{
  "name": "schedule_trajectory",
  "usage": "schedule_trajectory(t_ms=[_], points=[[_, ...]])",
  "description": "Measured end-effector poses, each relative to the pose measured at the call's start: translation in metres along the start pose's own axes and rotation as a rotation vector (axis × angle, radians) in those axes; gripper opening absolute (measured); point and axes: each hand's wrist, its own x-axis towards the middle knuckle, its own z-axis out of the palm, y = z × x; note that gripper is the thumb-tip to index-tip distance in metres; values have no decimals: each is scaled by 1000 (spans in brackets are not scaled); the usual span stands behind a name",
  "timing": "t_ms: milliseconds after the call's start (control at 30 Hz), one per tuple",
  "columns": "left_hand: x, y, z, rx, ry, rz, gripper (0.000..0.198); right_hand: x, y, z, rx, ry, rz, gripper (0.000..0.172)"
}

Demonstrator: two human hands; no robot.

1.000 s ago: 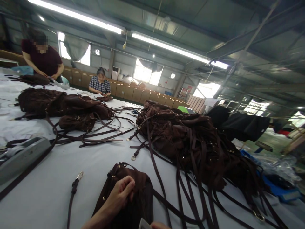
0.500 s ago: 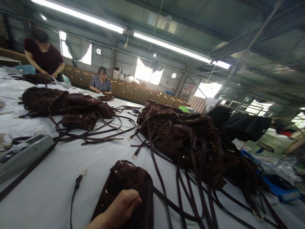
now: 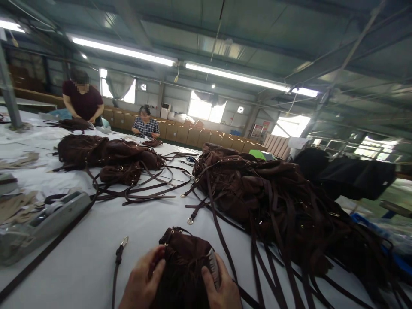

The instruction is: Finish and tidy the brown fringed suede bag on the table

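Nearby, bag pile [image 3: 267,193], loose straps [image 3: 144,189].

Our workshop hall

We see fluorescent tube lights [image 3: 122,50] under a metal roof, bright windows [image 3: 206,108] along the far wall, stacked cardboard boxes [image 3: 189,136] below them.

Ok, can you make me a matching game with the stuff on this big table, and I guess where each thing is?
Things:
1. small brown bag
2. big pile of brown bags
3. grey tool
4. strap clasp

Places:
A. heaped on the right side of the table
B. lying at the left edge
C. between the left hand and right hand
D. just left of the small bag

Pairs: 1-C, 2-A, 3-B, 4-D
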Motion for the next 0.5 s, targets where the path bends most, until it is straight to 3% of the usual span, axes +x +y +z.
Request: schedule_trajectory(t_ms=[67, 133, 233, 400, 500], points=[[16, -13, -13, -12, 166, -195, 75, 5, -6, 7, -33, 0, -4, 61], [26, -24, -15, -19, 98, -253, 80, 8, -8, 14, -106, -50, -27, 66], [31, -30, -6, 7, -43, -244, 54, 10, 2, 25, -88, -105, -83, 67], [33, -8, -4, 204, -51, -75, 17, 9, 32, 15, 214, -22, -61, 62], [33, 14, -22, -153, -168, -64, 16, 5, 40, 0, 462, 42, 15, 58]])
